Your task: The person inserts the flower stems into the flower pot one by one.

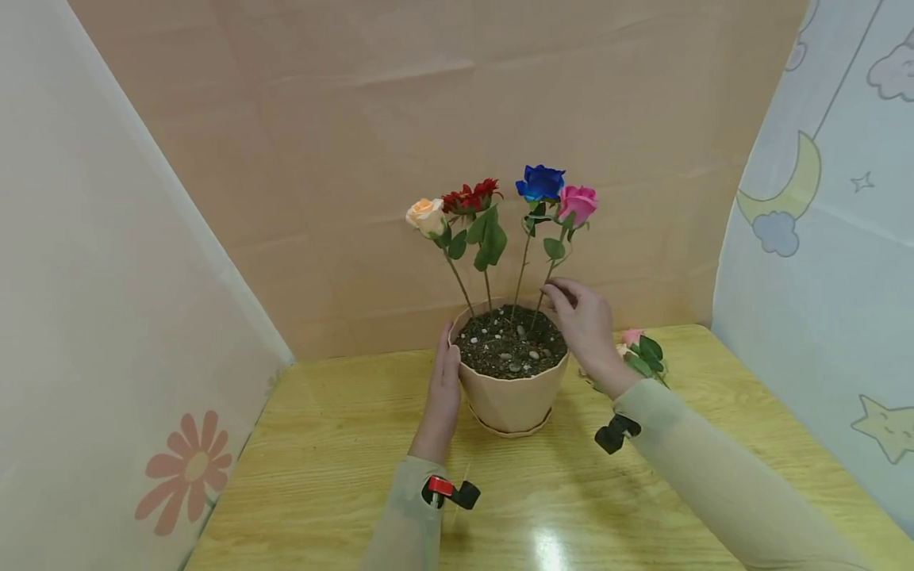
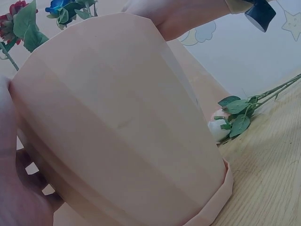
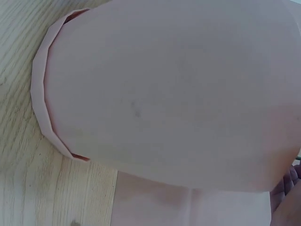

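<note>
A pale pink flower pot (image 1: 510, 400) filled with dark soil (image 1: 493, 353) and small pebbles stands on a matching saucer (image 1: 510, 433). Four artificial flowers rise from it: a peach rose (image 1: 426, 216), a red flower (image 1: 471, 198), a blue rose (image 1: 540, 183) and a pink rose (image 1: 577, 205). With thumb and fingertips, my right hand (image 1: 587, 325) pinches the pink rose's stem above the soil at the pot's right. My left hand (image 1: 444, 388) rests against the pot's left side, fingers extended along the wall. The pot fills most of both wrist views.
More artificial roses (image 1: 646, 355) lie on the wooden table (image 1: 343, 444) to the right of the pot, partly behind my right wrist. A tan backdrop (image 1: 357, 198) hangs close behind, and printed white cloths flank both sides.
</note>
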`<state>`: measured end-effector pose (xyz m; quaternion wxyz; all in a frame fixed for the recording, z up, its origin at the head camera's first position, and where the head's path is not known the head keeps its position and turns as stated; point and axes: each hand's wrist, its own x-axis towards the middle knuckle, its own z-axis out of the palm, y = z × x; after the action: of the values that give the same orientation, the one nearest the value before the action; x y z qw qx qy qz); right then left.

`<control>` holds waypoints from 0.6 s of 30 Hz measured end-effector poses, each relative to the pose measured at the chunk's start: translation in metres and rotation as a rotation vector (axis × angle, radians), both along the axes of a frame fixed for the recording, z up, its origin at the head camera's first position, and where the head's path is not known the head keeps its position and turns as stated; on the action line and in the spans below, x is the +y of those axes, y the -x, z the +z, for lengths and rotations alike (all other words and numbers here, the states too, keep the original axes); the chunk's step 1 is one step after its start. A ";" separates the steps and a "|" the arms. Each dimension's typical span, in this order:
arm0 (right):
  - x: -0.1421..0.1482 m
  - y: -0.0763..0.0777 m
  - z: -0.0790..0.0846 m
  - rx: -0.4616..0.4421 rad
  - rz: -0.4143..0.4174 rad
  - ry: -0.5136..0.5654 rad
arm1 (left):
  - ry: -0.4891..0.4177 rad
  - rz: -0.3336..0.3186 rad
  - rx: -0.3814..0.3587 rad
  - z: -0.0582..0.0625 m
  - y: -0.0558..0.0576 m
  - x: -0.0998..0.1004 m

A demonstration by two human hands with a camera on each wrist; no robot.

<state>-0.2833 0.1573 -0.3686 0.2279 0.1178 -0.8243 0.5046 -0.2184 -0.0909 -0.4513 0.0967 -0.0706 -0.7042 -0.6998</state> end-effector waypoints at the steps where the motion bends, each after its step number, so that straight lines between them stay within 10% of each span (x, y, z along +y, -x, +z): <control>1: 0.002 -0.001 0.000 -0.008 0.001 -0.003 | 0.000 -0.001 0.001 0.000 0.000 0.000; 18: 0.052 -0.020 0.010 -0.036 -0.041 -0.105 | 0.003 -0.012 -0.006 -0.004 0.003 -0.003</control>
<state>-0.2634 0.2093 -0.3590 0.2169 0.1035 -0.8560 0.4578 -0.2216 -0.0936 -0.4550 0.0901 -0.0729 -0.7050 -0.6997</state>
